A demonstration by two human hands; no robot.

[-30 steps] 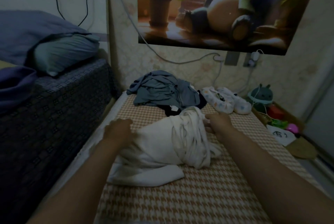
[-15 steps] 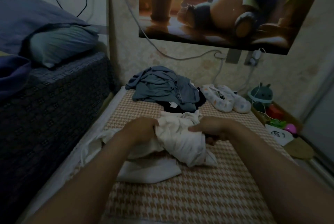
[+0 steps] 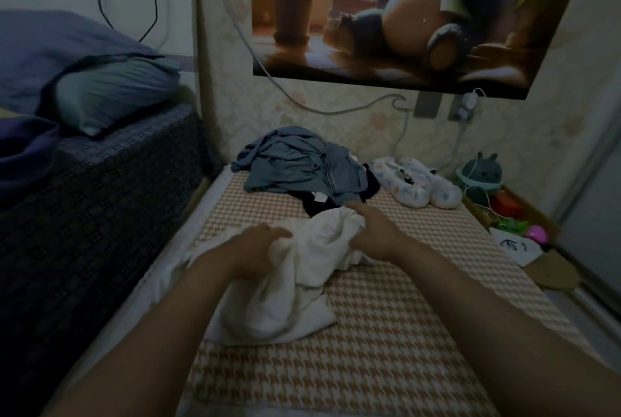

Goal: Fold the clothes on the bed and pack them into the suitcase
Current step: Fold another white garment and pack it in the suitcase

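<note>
Now, with the left hand (image 3: 255,248) and right hand (image 3: 373,235) both gripping the crumpled white garment (image 3: 285,309) on the bed (image 3: 369,349), best find its hem or shoulders, shake it open and lay it flat before folding; no suitcase shows.

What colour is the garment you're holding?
The garment is white; the head view shows it best.

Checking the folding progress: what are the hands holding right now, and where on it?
Both grip the white garment: the left hand bunches cloth near its middle, the right hand holds its far right edge.
</note>
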